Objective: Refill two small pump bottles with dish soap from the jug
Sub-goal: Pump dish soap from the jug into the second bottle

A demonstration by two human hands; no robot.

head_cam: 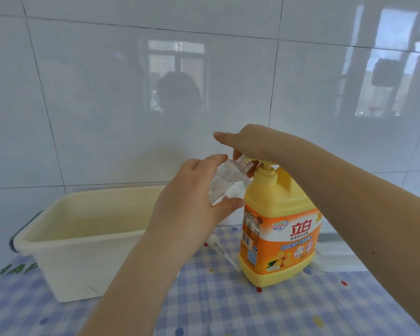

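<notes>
- Holding a small clear bottle (228,183) tilted, the left hand (192,209) has its fingers (215,160) and thumb curled round the body, the threaded open neck aimed up at the jug's spout.
- Pressing down on the yellow pump head (337,163), the right hand (250,141) lies flat over it, fingers fairly straight and pointing left.
- Standing upright on the counter (228,311), the yellow dish soap jug (279,238) with its orange label is just right of the bottle.
- Lying on the checked cloth under the left wrist is a white pump top (218,246) with its tube.
- Sitting at left against the tiled wall (107,93) is a cream plastic tub (66,263); a white object (335,253) lies behind the jug.
</notes>
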